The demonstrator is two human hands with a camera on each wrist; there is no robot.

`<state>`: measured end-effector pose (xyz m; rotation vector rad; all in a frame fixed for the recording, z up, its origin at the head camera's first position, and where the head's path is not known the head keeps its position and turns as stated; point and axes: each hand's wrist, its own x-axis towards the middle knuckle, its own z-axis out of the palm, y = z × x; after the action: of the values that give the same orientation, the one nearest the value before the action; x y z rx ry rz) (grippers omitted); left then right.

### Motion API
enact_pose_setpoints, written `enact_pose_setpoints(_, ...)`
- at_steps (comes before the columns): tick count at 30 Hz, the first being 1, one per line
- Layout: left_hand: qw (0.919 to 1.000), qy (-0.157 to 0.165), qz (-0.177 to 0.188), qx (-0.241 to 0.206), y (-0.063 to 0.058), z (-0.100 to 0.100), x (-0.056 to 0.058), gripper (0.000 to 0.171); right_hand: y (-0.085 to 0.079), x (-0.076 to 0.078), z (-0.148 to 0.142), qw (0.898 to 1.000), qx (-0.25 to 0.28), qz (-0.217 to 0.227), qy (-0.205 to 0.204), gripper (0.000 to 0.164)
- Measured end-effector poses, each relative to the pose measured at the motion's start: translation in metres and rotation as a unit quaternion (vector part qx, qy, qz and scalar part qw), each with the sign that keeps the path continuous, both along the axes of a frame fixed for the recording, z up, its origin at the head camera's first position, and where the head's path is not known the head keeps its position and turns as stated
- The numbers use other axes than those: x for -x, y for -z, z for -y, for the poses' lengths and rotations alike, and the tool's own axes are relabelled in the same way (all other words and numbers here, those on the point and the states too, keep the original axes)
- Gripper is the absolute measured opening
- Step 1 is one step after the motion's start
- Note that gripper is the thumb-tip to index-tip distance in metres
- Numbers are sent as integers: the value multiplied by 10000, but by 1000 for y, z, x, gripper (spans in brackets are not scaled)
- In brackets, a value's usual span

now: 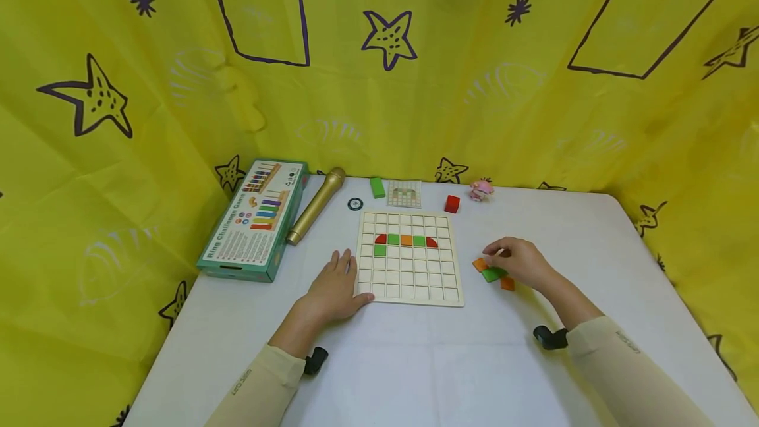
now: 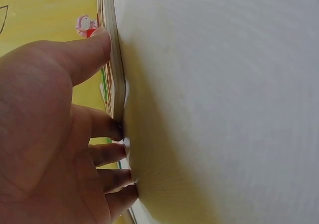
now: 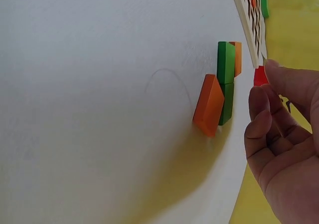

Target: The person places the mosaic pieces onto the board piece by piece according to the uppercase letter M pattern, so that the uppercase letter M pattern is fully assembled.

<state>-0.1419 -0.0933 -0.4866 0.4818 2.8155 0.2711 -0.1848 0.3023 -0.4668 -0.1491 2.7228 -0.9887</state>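
A wooden grid board [image 1: 409, 285] lies flat in the middle of the table. One of its rows holds a red quarter-round tile [image 1: 381, 239], green and orange square tiles and another red quarter-round; one green square tile [image 1: 380, 250] sits below at the left. My left hand [image 1: 333, 290] rests against the board's left side, fingers stretched, thumb at the near edge. To the board's right, my right hand [image 1: 522, 261] hovers over loose green tiles [image 3: 226, 62] and orange tiles [image 3: 208, 104]. Its fingers are bent, and no tile shows between thumb and fingertips.
Behind the board lie a pattern card [image 1: 404, 194], a green block [image 1: 377, 188], a red cube [image 1: 452, 203], a pink figurine [image 1: 481, 190] and a small dark disc [image 1: 355, 203]. A gold microphone [image 1: 316, 206] and a game box [image 1: 252, 223] are at the left. A yellow curtain [image 1: 332, 97] hangs behind.
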Motion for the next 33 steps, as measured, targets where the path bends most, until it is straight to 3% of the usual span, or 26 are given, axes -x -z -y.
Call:
enact_pose_setpoints(26, 10000, 33, -8, -73, -2, 1, 0, 90, 8, -18, -19, 9999, -91, -38, -140, 23)
enact_pose_setpoints(33, 10000, 43, 27, -56, -3, 1, 0, 90, 7, -16, -19, 9994, -230, 91, -227, 28)
